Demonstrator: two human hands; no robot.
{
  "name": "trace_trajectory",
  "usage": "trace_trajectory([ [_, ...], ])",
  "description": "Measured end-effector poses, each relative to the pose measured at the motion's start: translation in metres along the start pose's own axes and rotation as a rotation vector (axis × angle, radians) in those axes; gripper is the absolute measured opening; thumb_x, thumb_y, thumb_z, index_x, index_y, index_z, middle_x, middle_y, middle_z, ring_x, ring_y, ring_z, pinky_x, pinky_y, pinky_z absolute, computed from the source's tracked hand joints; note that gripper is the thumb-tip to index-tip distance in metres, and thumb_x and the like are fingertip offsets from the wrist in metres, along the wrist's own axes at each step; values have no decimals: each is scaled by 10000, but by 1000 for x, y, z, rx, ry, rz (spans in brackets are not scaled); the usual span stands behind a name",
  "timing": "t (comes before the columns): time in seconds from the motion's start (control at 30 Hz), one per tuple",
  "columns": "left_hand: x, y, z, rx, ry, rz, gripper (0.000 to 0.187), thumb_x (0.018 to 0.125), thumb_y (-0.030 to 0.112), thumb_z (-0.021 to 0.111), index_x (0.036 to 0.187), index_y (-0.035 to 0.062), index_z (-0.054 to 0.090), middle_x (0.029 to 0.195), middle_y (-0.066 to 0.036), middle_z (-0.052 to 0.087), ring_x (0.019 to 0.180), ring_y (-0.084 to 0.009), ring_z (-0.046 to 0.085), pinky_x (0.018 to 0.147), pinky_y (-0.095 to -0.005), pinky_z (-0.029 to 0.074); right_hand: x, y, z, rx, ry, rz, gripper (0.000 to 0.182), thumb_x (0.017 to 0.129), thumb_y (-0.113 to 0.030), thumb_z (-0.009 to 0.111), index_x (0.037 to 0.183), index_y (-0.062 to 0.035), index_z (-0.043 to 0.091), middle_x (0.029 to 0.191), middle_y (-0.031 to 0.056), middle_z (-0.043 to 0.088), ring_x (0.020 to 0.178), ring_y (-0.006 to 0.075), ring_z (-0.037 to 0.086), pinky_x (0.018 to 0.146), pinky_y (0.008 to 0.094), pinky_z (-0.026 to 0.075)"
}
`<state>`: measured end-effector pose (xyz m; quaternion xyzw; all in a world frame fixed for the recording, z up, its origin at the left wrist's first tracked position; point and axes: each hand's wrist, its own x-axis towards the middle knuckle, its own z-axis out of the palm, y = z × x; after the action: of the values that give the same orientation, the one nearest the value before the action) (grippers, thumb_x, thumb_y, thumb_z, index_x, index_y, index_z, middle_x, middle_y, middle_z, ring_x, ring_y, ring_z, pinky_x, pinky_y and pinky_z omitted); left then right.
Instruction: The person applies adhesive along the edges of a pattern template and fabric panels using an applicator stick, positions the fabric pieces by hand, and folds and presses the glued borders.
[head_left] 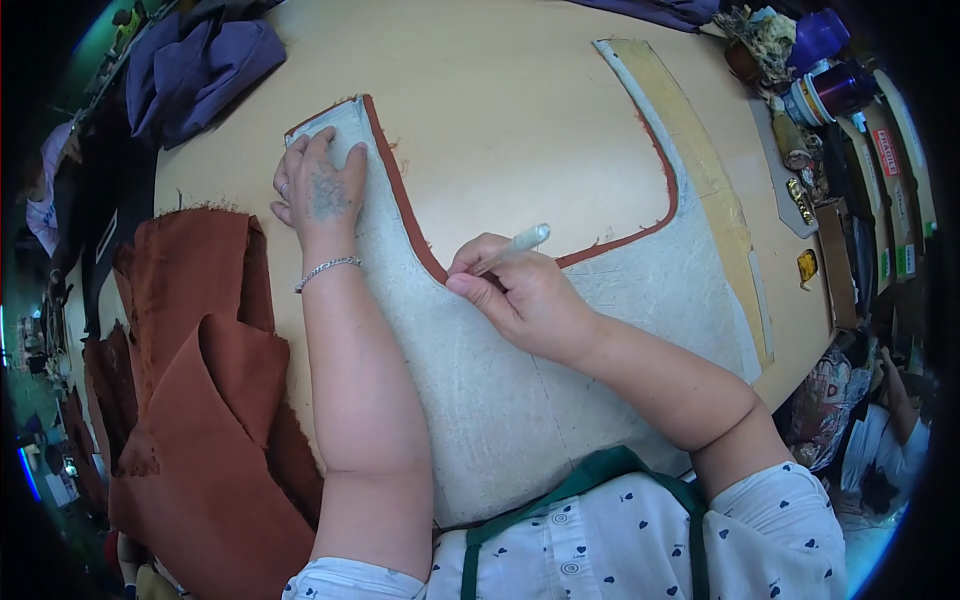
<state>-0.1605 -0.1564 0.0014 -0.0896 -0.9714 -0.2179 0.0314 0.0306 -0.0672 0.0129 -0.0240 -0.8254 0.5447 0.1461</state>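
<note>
A pale grey-white pattern piece (480, 420) with a deep U-shaped cutout lies flat before me. Rust-brown fabric (393, 190) shows from under it as a narrow, fraying border along the curve. My left hand (325, 185) rests on the piece's upper left strap, fingers spread, pressing nothing else. In my right hand (530, 295) is a clear-barrelled pen (518, 245), pinched between thumb and fingers. Its tip is at the lower left of the curve, hidden by the fingers. A yellowish strip (700, 150) runs down the pattern piece's right side.
Folded rust-brown cloth (200, 450) is heaped at the left on the tan table (500, 100). Dark purple cloth (200, 75) lies at the upper left. Thread spools (830, 95) and small tools crowd the right edge. Another person (885, 430) is at the far right.
</note>
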Motion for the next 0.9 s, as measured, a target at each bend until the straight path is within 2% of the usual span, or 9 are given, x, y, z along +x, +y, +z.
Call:
trace_trajectory([
  [0.13,2,-2,3,10,19,11,476,715,379,609,1151,203,535,1316,-41,368,1243,-239,290,985,-570,154,-8,-2,-27,-138,-120,2,154,839,-162,528,811,-11,515,787,131,565,758,282,555,704,341,444],
  [0.23,3,-2,3,15,17,11,474,707,382,612,1144,211,539,1311,-42,377,1239,-244,294,974,-563,175,-21,4,-70,-302,-97,43,150,836,-169,529,838,-20,526,794,117,569,794,266,547,739,344,431],
  [0.3,4,-3,3,15,19,11,472,706,382,609,1140,208,543,1304,-38,388,1229,-255,303,960,-562,196,-29,6,-103,-246,-44,280,139,846,-165,519,842,-27,533,786,93,565,811,215,547,747,325,430],
  [0.37,3,-4,3,19,31,25,469,706,385,609,1137,210,546,1300,-34,392,1224,-260,308,955,-562,202,-39,23,-138,-228,60,339,146,871,-165,486,837,-29,525,781,58,556,815,149,530,761,294,419],
  [0.43,3,-3,4,32,40,24,463,707,392,609,1131,215,550,1296,-27,396,1216,-266,312,951,-560,208,-45,40,-175,-213,129,415,149,883,-168,473,855,-30,522,789,39,554,812,118,513,767,268,408],
  [0.53,5,-5,6,29,45,35,456,708,394,612,1125,218,554,1295,-23,398,1213,-268,310,947,-558,212,-41,47,-203,-256,176,412,152,880,-177,485,868,-29,520,801,28,558,802,107,507,765,252,403],
  [0.67,8,-11,9,29,48,65,459,713,395,615,1131,216,552,1291,-31,399,1208,-271,311,944,-546,222,-20,57,-208,-340,205,361,163,879,-169,490,861,-10,524,767,32,569,747,117,527,722,257,429],
  [0.9,6,-7,6,45,48,68,434,732,384,603,1129,215,551,1279,-42,409,1200,-262,324,945,-524,239,21,75,-220,-186,182,358,111,904,-128,437,881,-29,482,771,11,514,757,84,505,719,244,434],
])
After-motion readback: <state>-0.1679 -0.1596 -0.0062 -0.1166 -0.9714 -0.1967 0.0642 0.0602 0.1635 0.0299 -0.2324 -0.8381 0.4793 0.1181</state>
